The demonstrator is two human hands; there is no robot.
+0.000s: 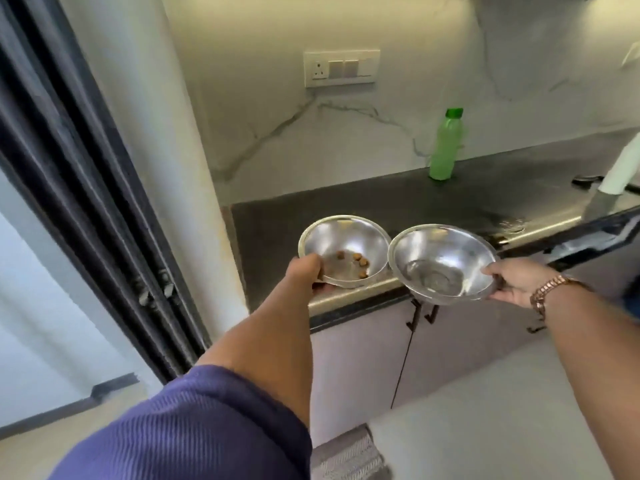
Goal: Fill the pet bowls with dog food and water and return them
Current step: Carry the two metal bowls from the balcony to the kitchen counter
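Observation:
Two steel pet bowls are held side by side over the front edge of a dark counter (398, 202). My left hand (306, 271) grips the near rim of the left bowl (343, 240), which has several brown kibble pieces at its bottom. My right hand (516, 277), with a gold watch on the wrist, grips the right rim of the right bowl (443, 251), which holds a little water. A green plastic bottle (444, 145) with a green cap stands upright at the back of the counter, well beyond both bowls.
A marble backsplash with a switch plate (341, 67) rises behind the counter. A white pillar (166, 150) and dark sliding door frame (69, 168) stand at left. Cabinet doors (363, 358) with dark handles lie below. A white object (620, 171) and a dark appliance edge sit at right.

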